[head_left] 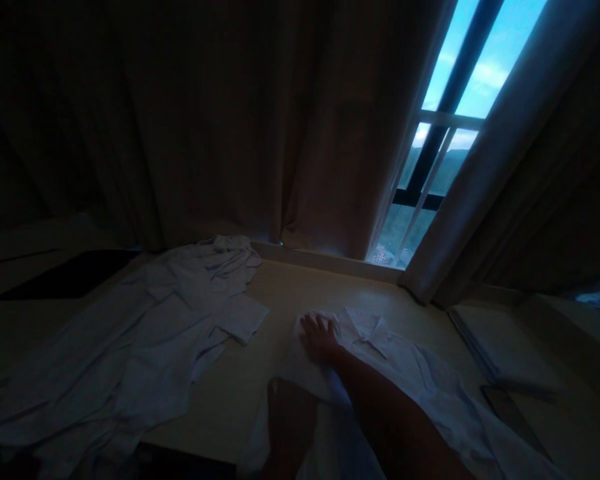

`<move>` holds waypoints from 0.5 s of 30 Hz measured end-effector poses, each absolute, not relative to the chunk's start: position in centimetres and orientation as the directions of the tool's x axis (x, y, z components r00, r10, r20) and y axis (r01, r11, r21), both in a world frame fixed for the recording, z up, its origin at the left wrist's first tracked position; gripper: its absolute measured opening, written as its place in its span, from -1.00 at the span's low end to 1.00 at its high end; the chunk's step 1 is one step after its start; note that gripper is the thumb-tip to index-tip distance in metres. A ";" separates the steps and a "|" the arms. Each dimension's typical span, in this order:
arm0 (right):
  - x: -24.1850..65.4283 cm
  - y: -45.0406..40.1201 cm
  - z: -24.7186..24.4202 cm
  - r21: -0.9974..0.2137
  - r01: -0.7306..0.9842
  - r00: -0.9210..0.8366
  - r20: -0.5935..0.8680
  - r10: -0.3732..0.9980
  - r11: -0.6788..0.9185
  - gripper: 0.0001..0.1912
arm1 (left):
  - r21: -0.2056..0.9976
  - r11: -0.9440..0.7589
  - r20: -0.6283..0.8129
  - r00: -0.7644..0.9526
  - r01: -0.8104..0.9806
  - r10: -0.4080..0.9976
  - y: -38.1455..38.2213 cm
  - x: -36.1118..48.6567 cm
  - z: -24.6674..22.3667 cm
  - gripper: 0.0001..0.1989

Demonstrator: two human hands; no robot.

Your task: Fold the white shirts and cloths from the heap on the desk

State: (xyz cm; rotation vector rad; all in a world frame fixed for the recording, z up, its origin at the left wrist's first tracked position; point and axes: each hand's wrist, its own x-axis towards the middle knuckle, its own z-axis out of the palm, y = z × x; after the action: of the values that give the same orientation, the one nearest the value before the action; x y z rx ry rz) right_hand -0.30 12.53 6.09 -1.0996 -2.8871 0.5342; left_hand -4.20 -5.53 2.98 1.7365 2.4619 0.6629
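Observation:
A white collared shirt (pixel 425 373) lies on the pale table top, its collar near the middle of the view. My right hand (pixel 321 339) rests on the cloth just left of the collar, fingers spread and flat. Lower down, my left hand (pixel 291 410) is at the near left part of the same shirt. Its fingers are lost in the dark, so I cannot see whether they grip the fabric. Another heap of white shirts (pixel 170 327) lies rumpled on the left side of the table.
A flat dark object (pixel 70 275) lies at the far left. Folded pale cloth (pixel 503 347) is stacked on the right, with a dark-edged flat item (pixel 513 413) near it. Long curtains (pixel 220 133) hang behind the table (pixel 240 380), parted at a window (pixel 445 133).

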 end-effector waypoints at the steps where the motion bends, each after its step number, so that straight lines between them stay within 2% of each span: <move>1: -0.2 12.5 5.7 -0.306 0.643 -0.754 -0.095 0.650 0.702 -0.41 | 0.335 0.322 0.214 -0.404 0.886 0.889 -6.4 -4.3 2.5 -0.54; 4: -0.3 12.5 5.0 -0.277 0.647 -0.747 -0.043 0.663 0.711 -0.41 | 0.247 0.452 0.278 -0.509 0.857 0.815 -9.4 -4.8 1.0 -0.28; 6: -0.5 12.6 5.1 -0.271 0.653 -0.743 -0.047 0.668 0.707 -0.41 | 0.228 0.479 0.290 -0.529 0.847 0.797 -11.0 -5.1 0.5 -0.22; 9: -0.9 12.5 6.4 -0.297 0.648 -0.750 -0.089 0.656 0.701 -0.39 | 0.220 0.486 0.281 -0.532 0.846 0.798 -12.2 -5.3 0.1 -0.22; 11: -0.4 11.8 7.5 -0.323 0.629 -0.761 -0.065 0.646 0.708 -0.37 | 0.218 0.493 0.272 -0.538 0.842 0.798 -12.4 -5.5 0.0 -0.23; 15: 4.7 7.2 7.0 -0.352 0.600 -0.710 0.179 0.681 0.718 -0.38 | 0.211 0.501 0.276 -0.543 0.839 0.793 -11.5 -6.1 0.4 -0.32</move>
State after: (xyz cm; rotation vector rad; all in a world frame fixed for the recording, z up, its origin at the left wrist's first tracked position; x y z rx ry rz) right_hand 4.72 7.25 6.96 -1.0067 -2.6281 0.3885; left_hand -6.10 -11.55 0.43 1.5564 2.8434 0.5323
